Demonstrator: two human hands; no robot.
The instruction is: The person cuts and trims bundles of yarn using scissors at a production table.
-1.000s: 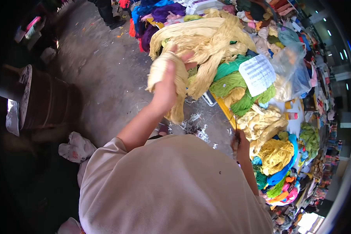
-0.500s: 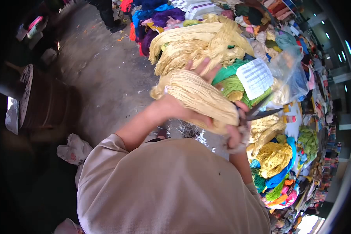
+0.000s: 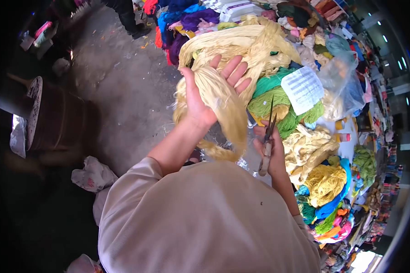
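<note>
A hank of cream yarn (image 3: 221, 93) lies across the upturned palm of my left hand (image 3: 204, 107). The fingers of that hand are spread, and the yarn's loose end hangs down toward my body. My right hand (image 3: 276, 157) is wrapped around the handles of a pair of scissors (image 3: 269, 129). Their dark blades point up and away from me, nearly together. Behind my left hand is a large heap of cream yarn (image 3: 232, 41). Green yarn (image 3: 269, 103) sits beyond the scissor tips, with a printed paper sheet (image 3: 301, 91) on top.
To my right are more cream yarn (image 3: 305, 152), a yellow bundle (image 3: 325, 184) and a clear plastic bag (image 3: 341, 86). A rusty drum (image 3: 61, 118) stands at the left, and a white sack (image 3: 93, 175) lies nearer. A person's dark-clothed legs (image 3: 127, 18) show at the top.
My left hand has turned palm up and spread its fingers, with the hank now drooping across it. My right hand has drawn away from the hank, and the scissors have swung upright with blades closer together.
</note>
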